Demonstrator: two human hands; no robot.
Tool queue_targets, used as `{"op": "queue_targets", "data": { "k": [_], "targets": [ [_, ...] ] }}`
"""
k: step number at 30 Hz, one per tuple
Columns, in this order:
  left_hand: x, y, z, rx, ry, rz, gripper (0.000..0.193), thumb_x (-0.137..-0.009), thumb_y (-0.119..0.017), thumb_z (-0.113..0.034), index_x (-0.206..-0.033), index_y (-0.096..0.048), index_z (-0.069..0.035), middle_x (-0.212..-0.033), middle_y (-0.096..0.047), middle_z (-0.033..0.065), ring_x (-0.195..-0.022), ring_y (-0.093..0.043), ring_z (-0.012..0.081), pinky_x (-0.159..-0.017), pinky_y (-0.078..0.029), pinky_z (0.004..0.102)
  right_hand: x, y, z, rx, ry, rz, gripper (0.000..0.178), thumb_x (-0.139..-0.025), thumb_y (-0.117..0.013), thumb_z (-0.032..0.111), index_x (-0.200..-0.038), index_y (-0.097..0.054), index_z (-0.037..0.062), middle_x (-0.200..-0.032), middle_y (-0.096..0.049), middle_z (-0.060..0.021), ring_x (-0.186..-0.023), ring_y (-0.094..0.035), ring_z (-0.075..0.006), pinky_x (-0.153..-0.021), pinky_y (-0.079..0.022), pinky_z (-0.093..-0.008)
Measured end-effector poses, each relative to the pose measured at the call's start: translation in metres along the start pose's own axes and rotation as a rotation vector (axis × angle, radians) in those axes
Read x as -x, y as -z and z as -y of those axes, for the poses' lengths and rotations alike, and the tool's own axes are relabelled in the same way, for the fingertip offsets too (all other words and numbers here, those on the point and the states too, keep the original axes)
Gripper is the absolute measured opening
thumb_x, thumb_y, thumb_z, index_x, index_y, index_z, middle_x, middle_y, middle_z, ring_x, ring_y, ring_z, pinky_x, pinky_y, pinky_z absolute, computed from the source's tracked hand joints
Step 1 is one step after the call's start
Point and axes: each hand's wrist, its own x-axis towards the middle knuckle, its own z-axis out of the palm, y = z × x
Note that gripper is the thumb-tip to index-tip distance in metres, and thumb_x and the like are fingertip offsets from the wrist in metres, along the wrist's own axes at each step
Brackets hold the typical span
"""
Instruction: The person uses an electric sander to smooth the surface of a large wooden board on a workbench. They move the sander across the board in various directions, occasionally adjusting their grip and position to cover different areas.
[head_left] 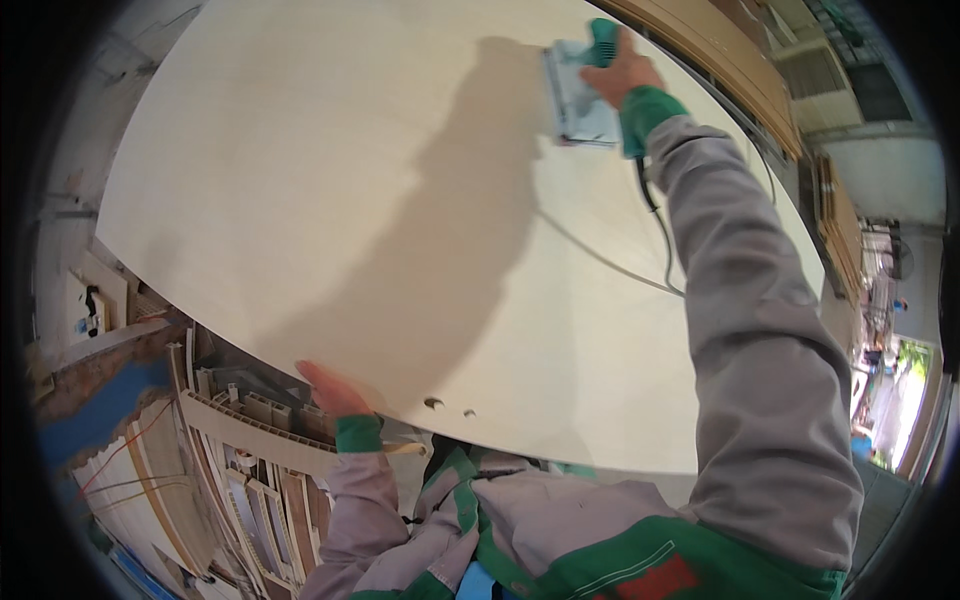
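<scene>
A large pale panel (290,170), which looks like wood, spreads in front of me. At its far right, my right hand (628,76) is closed round the green body of a sheet sander (582,112). The sander's flat rectangular base lies against the panel, slightly blurred. From its rear, a black cord (669,240) runs back beside my right sleeve. My left hand (335,392) rests at the panel's near left edge with its fingers stretched out, holding nothing. Two small dark holes (433,403) show in the panel near that edge, to the right of my left hand.
Below the panel on the left stands a rack of upright boards and strips (265,500). Long brown boards (720,60) line the far right side. A bright doorway (908,395) lies at the right. My arm's shadow falls across the panel's middle.
</scene>
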Motion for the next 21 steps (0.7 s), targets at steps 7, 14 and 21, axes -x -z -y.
{"op": "queue_targets", "data": {
  "k": [7, 14, 21],
  "targets": [
    [0.001, 0.0, 0.0, -0.055, -0.011, -0.109, 0.071, -0.106, -0.05, -0.058, -0.135, -0.056, 0.007, -0.128, -0.063, 0.0149, -0.11, -0.063, 0.0228, -0.096, -0.052, 0.0358, -0.148, 0.008, -0.007, -0.002, -0.112, -0.106, 0.105, -0.079, -0.074, 0.045, -0.164, -0.023, 0.0099, -0.139, -0.062, -0.0274, -0.126, -0.063, -0.0406, -0.108, -0.049, -0.0446],
    [-0.002, 0.003, 0.008, 0.035, -0.058, -0.037, 0.066, -0.107, -0.051, -0.054, -0.128, -0.059, 0.009, -0.121, -0.067, 0.0151, -0.105, -0.066, 0.023, -0.092, -0.054, 0.0352, -0.129, 0.002, 0.073, -0.081, 0.003, 0.038, 0.106, -0.078, -0.077, 0.041, -0.165, -0.021, 0.0187, -0.14, -0.061, -0.0266, -0.127, -0.062, -0.0415, -0.108, -0.05, -0.0454],
    [-0.003, 0.0, 0.016, -0.014, -0.04, -0.059, 0.066, -0.108, -0.051, -0.052, -0.129, -0.057, 0.011, -0.121, -0.068, 0.0164, -0.106, -0.067, 0.0235, -0.093, -0.053, 0.037, 0.014, -0.017, 0.176, -0.071, 0.276, 0.037, 0.108, -0.078, -0.078, 0.039, -0.166, -0.017, 0.0285, -0.13, -0.06, -0.0295, -0.113, -0.066, -0.0452, -0.1, -0.054, -0.0502]
  ]
}}
